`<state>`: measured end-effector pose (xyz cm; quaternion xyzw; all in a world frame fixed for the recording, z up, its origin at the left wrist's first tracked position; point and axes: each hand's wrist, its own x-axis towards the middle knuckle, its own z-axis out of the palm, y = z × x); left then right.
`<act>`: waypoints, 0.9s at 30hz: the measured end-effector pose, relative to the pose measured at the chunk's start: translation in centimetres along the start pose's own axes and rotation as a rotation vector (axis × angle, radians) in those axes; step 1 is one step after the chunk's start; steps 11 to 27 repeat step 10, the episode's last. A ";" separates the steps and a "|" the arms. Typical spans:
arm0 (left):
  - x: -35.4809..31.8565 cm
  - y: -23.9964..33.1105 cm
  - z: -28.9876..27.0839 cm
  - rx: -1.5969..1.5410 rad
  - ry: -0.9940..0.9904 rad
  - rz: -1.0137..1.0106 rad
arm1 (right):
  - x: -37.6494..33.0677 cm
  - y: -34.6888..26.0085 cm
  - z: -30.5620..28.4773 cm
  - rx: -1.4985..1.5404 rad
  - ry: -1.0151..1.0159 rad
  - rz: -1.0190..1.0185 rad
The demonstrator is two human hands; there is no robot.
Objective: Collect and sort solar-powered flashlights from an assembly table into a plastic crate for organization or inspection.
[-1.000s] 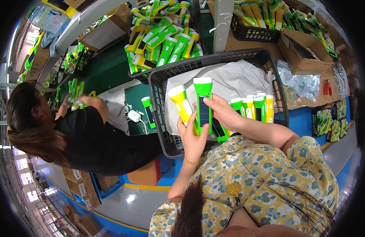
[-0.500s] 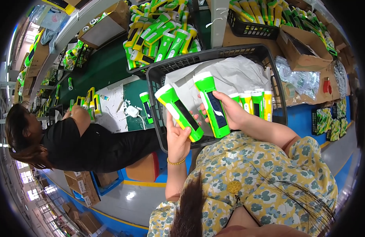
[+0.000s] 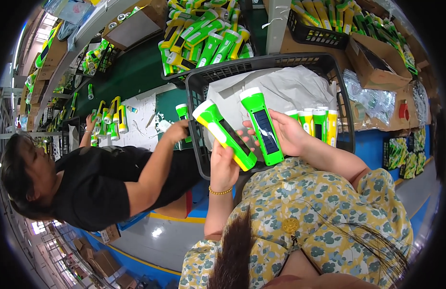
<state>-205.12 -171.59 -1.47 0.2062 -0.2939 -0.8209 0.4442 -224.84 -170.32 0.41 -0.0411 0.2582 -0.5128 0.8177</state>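
My left hand (image 3: pixel 224 164) is closed round the lower body of a green, white and yellow flashlight (image 3: pixel 229 137) with a dark panel along its side. In my right hand (image 3: pixel 289 135) is a second flashlight (image 3: pixel 260 126), green with a white head, its solar panel turned up toward me. Both are tilted, heads away from me, side by side but apart. They hang over a black plastic basket (image 3: pixel 345 103) lined with crumpled white paper (image 3: pixel 276 82). At the basket's right end several green or yellow flashlights (image 3: pixel 319 127) stand upright in a row.
A co-worker (image 3: pixel 97 178) in black sits at the left, one hand (image 3: pixel 177 131) by a green flashlight (image 3: pixel 182 111) beside my basket. Behind it is a crate heaped with flashlights (image 3: pixel 211 48). An open carton (image 3: pixel 377 65) and plastic bags (image 3: pixel 367 98) lie at the right.
The co-worker has leaned and stretched an arm to the flashlight beside my basket. My right-hand flashlight has turned slightly, showing its solar panel more squarely. Both my hands keep their hold.
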 end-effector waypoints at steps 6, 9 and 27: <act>0.5 0.5 0.3 -0.286 0.049 -0.150 | 0.7 0.6 -4.3 0.230 -0.225 0.138; 0.5 0.2 -1.5 -0.531 0.026 -0.226 | 0.3 0.3 -2.3 0.247 -0.112 0.166; 0.5 -0.1 -2.0 -0.603 0.009 -0.236 | 0.0 0.2 -1.2 0.229 -0.009 0.152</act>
